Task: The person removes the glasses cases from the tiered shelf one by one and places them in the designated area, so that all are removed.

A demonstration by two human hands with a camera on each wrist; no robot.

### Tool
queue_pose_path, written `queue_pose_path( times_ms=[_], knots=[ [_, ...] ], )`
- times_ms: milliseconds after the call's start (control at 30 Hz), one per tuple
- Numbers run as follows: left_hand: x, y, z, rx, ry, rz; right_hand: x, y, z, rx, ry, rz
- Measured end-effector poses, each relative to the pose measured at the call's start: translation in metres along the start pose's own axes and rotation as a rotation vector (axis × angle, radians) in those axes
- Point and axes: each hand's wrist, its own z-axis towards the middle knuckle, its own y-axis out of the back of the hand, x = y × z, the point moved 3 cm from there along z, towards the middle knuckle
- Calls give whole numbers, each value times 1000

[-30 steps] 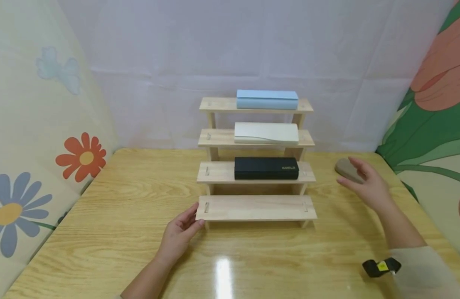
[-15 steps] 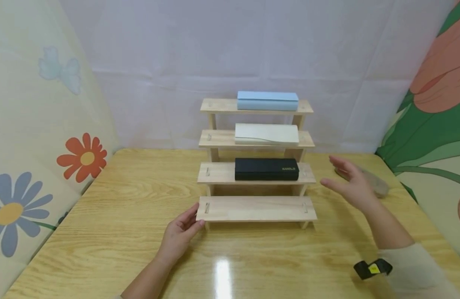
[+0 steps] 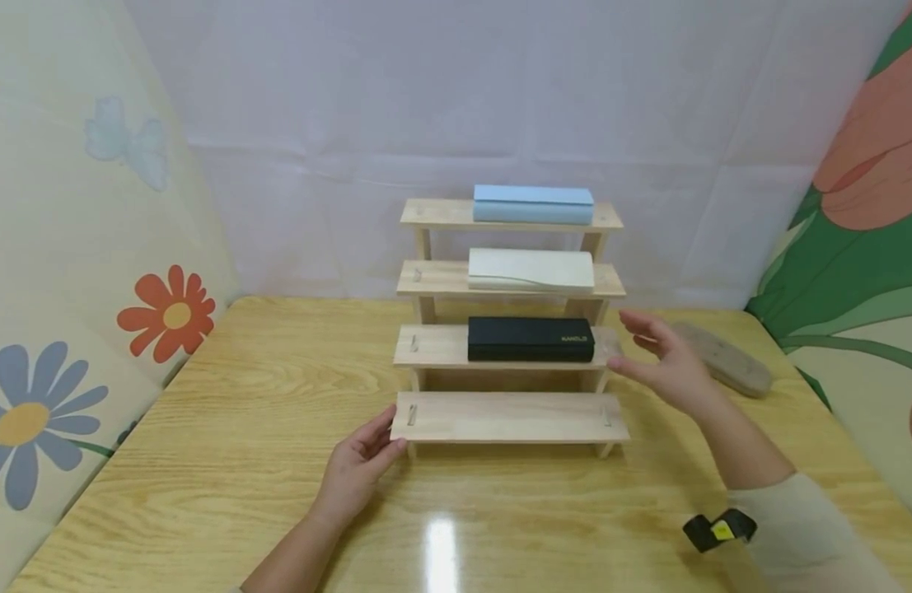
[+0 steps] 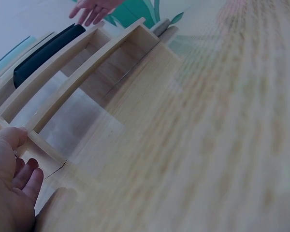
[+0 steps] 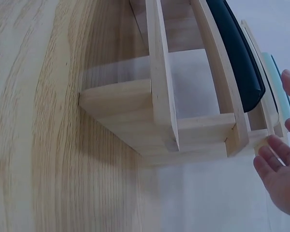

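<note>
A stepped wooden display stand (image 3: 515, 416) holds a light-blue glasses case (image 3: 533, 206) on its top tier, a white one (image 3: 530, 270) below, and a black glasses case (image 3: 530, 339) on the third tier down. The lowest tier is bare. My left hand (image 3: 357, 469) grips the stand's lowest board at its left end, thumb at the front corner, as the left wrist view also shows. My right hand (image 3: 666, 362) is beside the stand's right end, level with the black case, fingers extended and spread with nothing held.
A rounded grey-brown case (image 3: 733, 362) lies on the wood-grain table (image 3: 240, 395) behind my right hand. A white cloth (image 3: 352, 222) hangs behind the stand. Flower-printed panels (image 3: 48, 247) border the table on both sides.
My right hand has moved left, away from the grey-brown case to the stand's right end, uncovering the case. My left hand stays on the lowest board.
</note>
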Motion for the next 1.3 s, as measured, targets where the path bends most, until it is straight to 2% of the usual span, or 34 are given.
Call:
queue_pose_path(
  times_ms=[300,733,967,1300],
  knots=[
    [0,0,-1,2,-3,5,3,-15,12,27,74,5],
    [2,0,-1,-5,-8,4,4,-29,28,133,-13,-34],
    [3,0,0,-7,-5,-6,9,-33,34,162,-8,-46],
    [2,0,0,-4,-9,-6,14,-40,43,177,4,-130]
  ],
)
